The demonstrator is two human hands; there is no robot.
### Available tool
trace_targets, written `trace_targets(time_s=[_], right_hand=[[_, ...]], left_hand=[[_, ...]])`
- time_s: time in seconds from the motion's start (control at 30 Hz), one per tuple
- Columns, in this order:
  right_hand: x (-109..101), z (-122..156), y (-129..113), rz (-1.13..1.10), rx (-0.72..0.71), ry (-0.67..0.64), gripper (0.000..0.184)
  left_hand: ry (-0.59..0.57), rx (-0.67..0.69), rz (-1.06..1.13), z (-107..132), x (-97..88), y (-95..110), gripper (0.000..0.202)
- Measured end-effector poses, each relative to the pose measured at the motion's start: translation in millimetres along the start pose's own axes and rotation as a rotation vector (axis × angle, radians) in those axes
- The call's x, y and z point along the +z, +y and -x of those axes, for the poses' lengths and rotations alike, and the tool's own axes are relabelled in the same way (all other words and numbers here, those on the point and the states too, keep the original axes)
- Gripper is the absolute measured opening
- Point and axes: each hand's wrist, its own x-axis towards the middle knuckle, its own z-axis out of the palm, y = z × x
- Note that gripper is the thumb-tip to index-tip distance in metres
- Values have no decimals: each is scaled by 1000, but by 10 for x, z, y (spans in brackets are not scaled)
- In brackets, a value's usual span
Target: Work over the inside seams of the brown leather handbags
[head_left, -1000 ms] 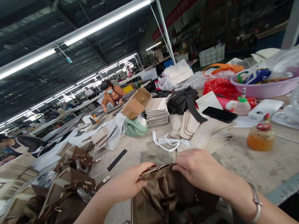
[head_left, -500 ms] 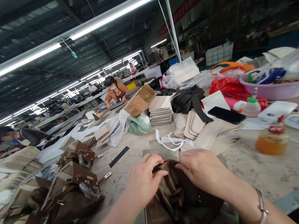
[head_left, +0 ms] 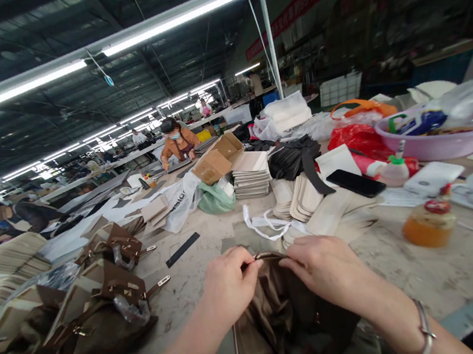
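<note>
The brown bag (head_left: 281,319) has its top edge pinched by left hand (head_left: 229,286) and right hand (head_left: 323,268), each grip clamped.

A worn grey table (head_left: 418,274) fills the lower frame. Brown bags (head_left: 102,294) lie lower left. A black phone (head_left: 356,182) and orange jar (head_left: 427,221) sit right.

We saw a long red banner (head_left: 296,3) high on the far wall with a row of pale characters, too blurred for us to read. A white plastic bag (head_left: 180,201) on the worktop (head_left: 413,274) bore dark capital letters, partly folded away and illegible. We could read nothing else.
</note>
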Motion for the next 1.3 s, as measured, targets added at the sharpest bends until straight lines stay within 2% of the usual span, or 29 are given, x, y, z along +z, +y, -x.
trace_targets(time_s=[0.17, 0.37, 0.53, 0.6, 0.7, 0.77, 0.8, 0.87, 0.93, 0.97, 1.07, 1.1, 1.2, 1.3], right_hand=[[-30, -2, -44, -50, 30, -33, 31], [-85, -33, -200, 3, 87, -47, 16], [-16, -89, -234, -4, 75, -18, 9], [25, -114, -221, -3, 76, 2, 12], [68, -142, -199, -2, 82, 20, 17], [81, -156, -188, 10, 94, 22, 19], [84, -162, -183, 15, 98, 18, 20], [89, -173, -174, 19, 99, 10, 19], [93, -179, -167, 12, 86, 19, 17], [93, -179, -166, 3, 76, 26, 17], [66, -159, -178, -32, 38, 28, 17], [46, -147, -187, -42, 23, 23, 17], [-23, -106, -214, -60, -28, 7, 17], [-37, -83, -215, -57, -37, 11, 17]], left_hand=[[0, -5, -71, -21, 19, 31, 12], [-9, 50, -94, -4, 29, 51, 13], [-28, 62, -120, 5, 36, 50, 11], [-23, 55, -120, -2, 40, 45, 10], [-12, 45, -47, -3, 48, 29, 8], [-7, 13, 113, 10, 54, 14, 8], [-6, -15, 212, 21, 54, 6, 15], [-18, -92, 338, 49, 42, -15, 45], [-90, -155, 264, 75, 7, -48, 67], [-152, -166, 166, 84, -21, -72, 63], [-330, -98, -112, 86, -146, -175, 11], [-366, -43, -144, 78, -195, -214, 4], [-417, 117, -85, 39, -317, -312, 12], [-409, 130, -27, 16, -316, -343, 8]])
